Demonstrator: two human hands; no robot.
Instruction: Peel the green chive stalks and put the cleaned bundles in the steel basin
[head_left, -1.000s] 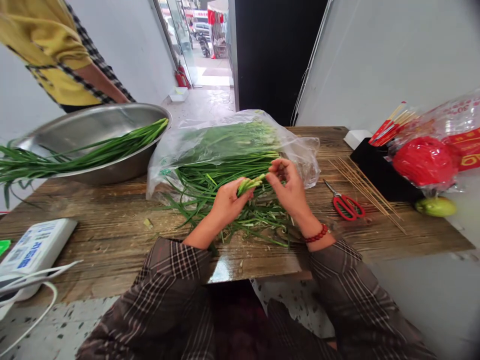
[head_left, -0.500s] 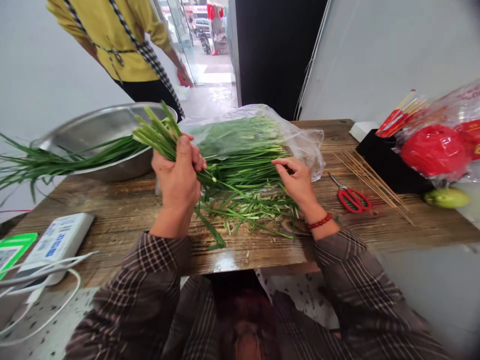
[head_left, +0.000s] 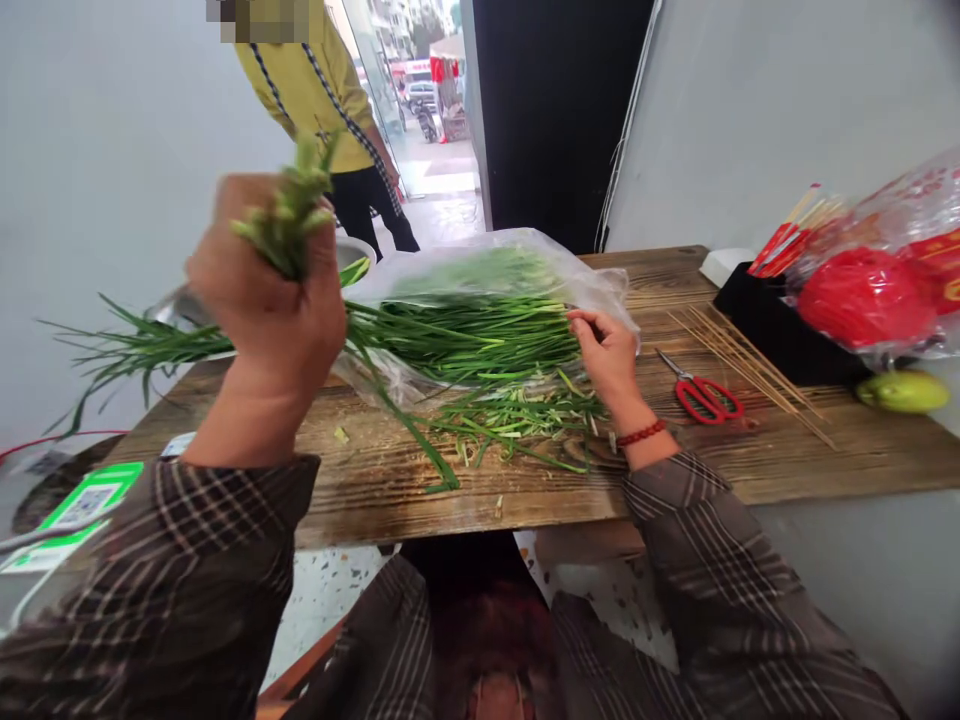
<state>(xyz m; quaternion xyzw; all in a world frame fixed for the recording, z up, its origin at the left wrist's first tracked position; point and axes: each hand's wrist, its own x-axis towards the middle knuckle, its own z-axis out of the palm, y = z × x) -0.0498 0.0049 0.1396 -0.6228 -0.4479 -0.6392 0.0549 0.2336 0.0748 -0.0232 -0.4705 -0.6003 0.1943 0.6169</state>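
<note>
My left hand (head_left: pixel 262 280), raised and somewhat blurred, is closed around a bunch of garlic chives (head_left: pixel 289 220); the pale cut ends point up and long green leaves trail to the right below it. My right hand (head_left: pixel 611 360) pinches at the stem ends of a larger chive pile (head_left: pixel 480 335). That pile lies partly under a clear plastic bag (head_left: pixel 619 300). In front of it are loose trimmings and bits of leaf (head_left: pixel 525 415). Behind my left hand, a metal bowl (head_left: pixel 360 250) is mostly hidden, with more chives (head_left: pixel 150 338) hanging over its left side.
Red-handled scissors (head_left: pixel 709 398) and thin wooden skewers (head_left: pixel 750 370) lie to the right on the wooden table (head_left: pixel 360 500). Beyond them are a black box (head_left: pixel 780 335), a red bundle (head_left: pixel 862 300) and a green fruit (head_left: pixel 904 391). A person in yellow (head_left: pixel 322 90) stands near the doorway.
My left hand has moved left and up with the bunch, now in front of the bowl. My right hand has shifted slightly right to the stem ends. The person in yellow is farther off.
</note>
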